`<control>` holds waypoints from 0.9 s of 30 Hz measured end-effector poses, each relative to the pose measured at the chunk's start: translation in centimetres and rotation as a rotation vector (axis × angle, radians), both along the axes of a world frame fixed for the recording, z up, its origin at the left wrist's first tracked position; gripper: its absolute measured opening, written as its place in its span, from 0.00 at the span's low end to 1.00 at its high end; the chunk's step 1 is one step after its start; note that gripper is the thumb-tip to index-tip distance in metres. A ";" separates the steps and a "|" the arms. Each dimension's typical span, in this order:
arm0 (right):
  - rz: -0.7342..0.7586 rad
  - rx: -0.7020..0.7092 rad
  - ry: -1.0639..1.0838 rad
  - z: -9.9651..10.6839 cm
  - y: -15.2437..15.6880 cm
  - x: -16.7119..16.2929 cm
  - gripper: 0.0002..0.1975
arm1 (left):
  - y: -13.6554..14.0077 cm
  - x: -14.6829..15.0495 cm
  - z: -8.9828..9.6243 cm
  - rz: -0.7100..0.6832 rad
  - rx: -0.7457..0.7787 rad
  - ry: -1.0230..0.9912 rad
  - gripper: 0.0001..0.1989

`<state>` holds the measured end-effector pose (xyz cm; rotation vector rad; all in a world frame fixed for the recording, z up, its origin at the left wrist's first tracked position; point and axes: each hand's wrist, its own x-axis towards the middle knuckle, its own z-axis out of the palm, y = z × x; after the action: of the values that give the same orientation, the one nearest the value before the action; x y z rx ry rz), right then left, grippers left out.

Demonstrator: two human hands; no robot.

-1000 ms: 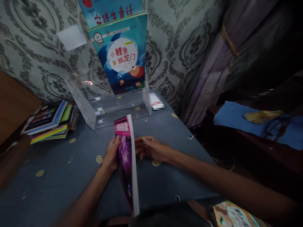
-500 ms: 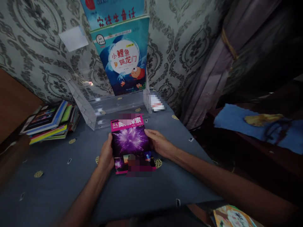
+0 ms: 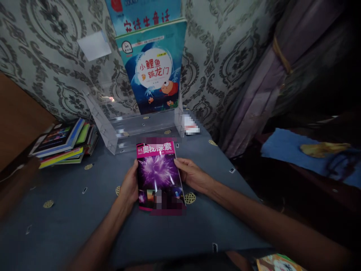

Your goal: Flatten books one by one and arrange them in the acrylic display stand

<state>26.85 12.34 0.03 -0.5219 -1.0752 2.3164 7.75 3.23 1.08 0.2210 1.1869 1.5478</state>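
A purple and pink book (image 3: 159, 171) with a bright burst on its cover is held by its two side edges above the cloth-covered table. My left hand (image 3: 130, 184) is closed on its left edge, and my right hand (image 3: 193, 173) grips the right edge with the thumb near the front. The fingers behind the cover are hidden. Just beyond stands a clear acrylic rack (image 3: 141, 126). In its back part a blue book with a cartoon fish (image 3: 158, 71) stands upright, with another blue book (image 3: 146, 11) behind and above it.
A stack of books (image 3: 66, 141) lies at the left of the grey table (image 3: 84, 222). A small white item (image 3: 191, 125), partly blurred, lies right of the rack. A blue cloth (image 3: 287, 146) lies off to the right. Another person's blurred arm (image 3: 17, 188) shows at the left edge.
The view has shifted slightly, moving the scene a little rightward. The purple book has tilted a bit, with glare now on its cover; both hands keep their hold.
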 end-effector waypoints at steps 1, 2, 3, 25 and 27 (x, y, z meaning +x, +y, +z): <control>-0.010 0.010 -0.006 -0.1 0.1 0.0 0.19 | 0.1 -0.1 0.0 -0.001 -0.003 0.002 0.16; -0.021 0.020 -0.012 -0.1 0.1 0.0 0.19 | 0.1 -0.2 -0.1 0.003 -0.008 0.005 0.16; -0.032 0.029 -0.019 -0.2 0.2 0.0 0.19 | 0.2 -0.3 -0.1 0.010 -0.013 0.010 0.16; -0.133 0.299 -0.281 -1.5 0.8 0.0 0.23 | -0.9 -1.0 -1.0 -0.102 0.187 1.171 0.19; -0.148 0.385 -0.368 -1.7 1.1 0.2 0.22 | -1.0 -1.1 -2.0 -0.254 0.157 1.382 0.23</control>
<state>27.04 13.48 -1.63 -0.8580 -1.5523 1.8615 6.64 2.26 -0.89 1.6623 1.9194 1.1644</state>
